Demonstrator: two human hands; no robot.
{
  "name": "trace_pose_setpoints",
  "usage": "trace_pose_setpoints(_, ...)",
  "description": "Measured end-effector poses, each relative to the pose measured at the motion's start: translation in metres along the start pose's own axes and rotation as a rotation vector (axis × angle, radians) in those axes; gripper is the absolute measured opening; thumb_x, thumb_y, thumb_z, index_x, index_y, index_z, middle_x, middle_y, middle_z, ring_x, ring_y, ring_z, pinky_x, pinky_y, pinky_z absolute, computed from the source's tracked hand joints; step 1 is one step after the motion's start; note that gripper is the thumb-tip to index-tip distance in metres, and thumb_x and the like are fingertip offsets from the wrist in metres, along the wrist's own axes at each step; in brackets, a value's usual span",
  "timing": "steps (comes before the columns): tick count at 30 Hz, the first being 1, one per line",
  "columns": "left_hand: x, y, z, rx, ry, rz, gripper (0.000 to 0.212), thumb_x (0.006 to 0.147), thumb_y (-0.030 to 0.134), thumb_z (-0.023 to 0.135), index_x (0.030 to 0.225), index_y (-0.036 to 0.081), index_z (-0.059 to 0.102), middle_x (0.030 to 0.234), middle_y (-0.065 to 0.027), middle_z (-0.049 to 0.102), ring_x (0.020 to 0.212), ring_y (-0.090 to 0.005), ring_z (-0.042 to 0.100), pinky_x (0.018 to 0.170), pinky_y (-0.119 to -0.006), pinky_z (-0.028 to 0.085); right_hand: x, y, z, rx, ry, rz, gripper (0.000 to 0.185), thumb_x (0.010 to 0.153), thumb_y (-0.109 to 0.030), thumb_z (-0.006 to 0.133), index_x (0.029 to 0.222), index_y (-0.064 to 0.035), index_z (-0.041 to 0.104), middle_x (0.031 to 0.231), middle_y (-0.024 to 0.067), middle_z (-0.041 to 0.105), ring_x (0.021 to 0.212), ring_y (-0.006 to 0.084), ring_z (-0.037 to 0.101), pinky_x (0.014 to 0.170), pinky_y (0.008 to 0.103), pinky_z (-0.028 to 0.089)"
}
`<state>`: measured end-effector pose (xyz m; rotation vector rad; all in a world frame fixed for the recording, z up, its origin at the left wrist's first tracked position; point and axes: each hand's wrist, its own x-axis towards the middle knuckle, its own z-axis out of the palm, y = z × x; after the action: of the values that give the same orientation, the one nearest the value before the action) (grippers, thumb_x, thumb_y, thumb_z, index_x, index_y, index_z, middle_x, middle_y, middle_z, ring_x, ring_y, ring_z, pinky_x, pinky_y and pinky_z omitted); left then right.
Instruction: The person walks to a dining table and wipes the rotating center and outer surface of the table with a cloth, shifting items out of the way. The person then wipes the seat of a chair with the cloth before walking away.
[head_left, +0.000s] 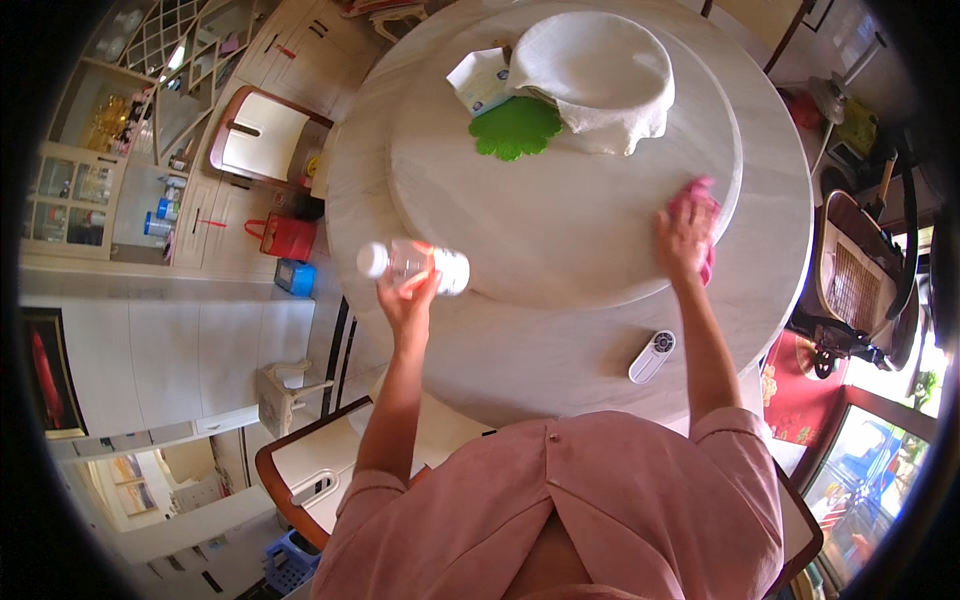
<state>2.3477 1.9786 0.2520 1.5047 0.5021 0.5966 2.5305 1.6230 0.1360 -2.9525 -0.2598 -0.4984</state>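
Observation:
My left hand (409, 296) grips a clear plastic bottle (411, 259) with a white cap and a white label, tipped on its side above the table's left part. Under my right hand (686, 232), a pink cloth (700, 196) is pressed against the right edge of the round turntable (540, 232). Toward the far side of the turntable stands a bowl-shaped thing draped with a white cloth (592, 64); what lies beneath the cloth is hidden. Beside it are a green scalloped mat (516, 127) and a white tissue pack (480, 79).
A white remote control (652, 357) lies on the round marble table (540, 356) near my right forearm. Chairs stand around, one (266, 135) at the left and one (315, 465) near my body. A red bag (289, 236) and a blue box (295, 277) sit by the cabinets. A stroller (859, 285) is at the right.

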Motion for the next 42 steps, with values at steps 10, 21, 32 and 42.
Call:
trace_pose_setpoints(10,0.163,-0.056,0.167,0.066,-0.191,0.191,0.06,0.064,0.006,0.08,0.113,0.003,0.046,0.109,-0.0074,0.055,0.097,-0.0156,0.055,0.083,-0.031,0.047,-0.071,-0.217,0.004,0.454,-0.368,-0.636,0.061,0.086,-0.033,0.048,0.134,0.0025,0.036,0.145,0.0212,0.024,0.137,0.0356,0.014,0.113,0.048,0.009)
trace_pose_setpoints(21,0.193,-0.07,0.194,0.268,-0.249,0.254,0.086,0.064,0.029,0.084,0.126,-0.003,0.034,0.122,-0.0161,0.044,0.109,-0.0231,0.048,0.091,-0.035,0.043,-0.165,-0.138,-0.016,0.771,-0.434,-0.974,0.06,0.085,-0.015,0.043,0.139,0.0036,0.025,0.146,0.0184,0.025,0.137,0.031,0.02,0.114,0.0439,0.015)
trace_pose_setpoints(32,-0.094,-0.038,0.192,0.7,-1.193,-0.001,0.059,0.067,0.029,0.078,0.11,0.002,0.047,0.094,-0.0129,0.057,0.076,-0.0235,0.058,0.067,-0.036,0.049,-0.166,-0.148,-0.032,0.81,-0.743,-0.803,0.053,0.092,-0.028,0.041,0.141,-0.0098,0.03,0.147,0.0099,0.025,0.137,0.0241,0.022,0.112,0.042,0.017)
trace_pose_setpoints(42,-0.182,-0.092,0.216,1.045,-1.261,0.268,0.082,0.067,0.035,0.074,0.122,0.002,0.024,0.107,-0.0258,0.054,0.092,-0.0416,0.058,0.077,-0.046,0.05,-0.197,-0.165,-0.011,0.655,-0.305,-0.716,0.061,0.086,-0.04,0.044,0.139,-0.0101,0.033,0.146,0.0106,0.028,0.137,0.0289,0.022,0.111,0.0463,0.02)
